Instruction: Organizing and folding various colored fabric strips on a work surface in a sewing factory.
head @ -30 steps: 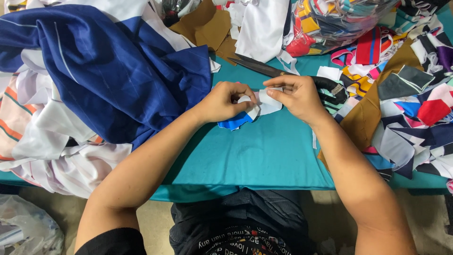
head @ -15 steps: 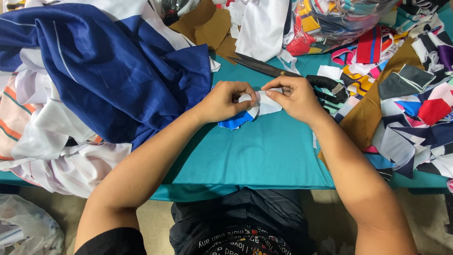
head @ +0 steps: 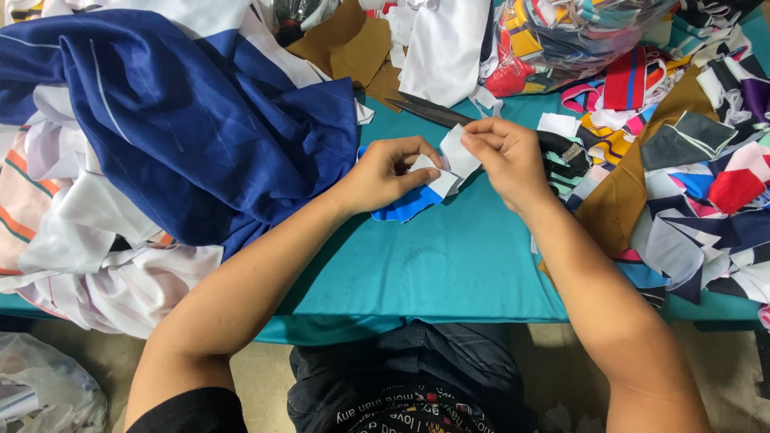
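My left hand (head: pixel 387 171) and my right hand (head: pixel 507 156) meet over the teal table (head: pixel 449 265), both pinching small white fabric pieces (head: pixel 451 163). The left thumb presses a white piece onto a blue scrap (head: pixel 401 206) lying under the hand. The right fingers pinch the top corner of a white piece. Large dark scissors (head: pixel 429 111) lie on the table just behind the hands, their handles hidden behind my right hand.
A big blue garment (head: pixel 184 120) lies heaped on white and striped cloth at the left. Piles of coloured fabric scraps (head: pixel 698 184) cover the right side. A clear bag of scraps (head: pixel 561 40) and brown paper (head: pixel 353 48) sit at the back.
My right hand has lifted slightly, raising a white piece away from the left hand. The rest stays as it was.
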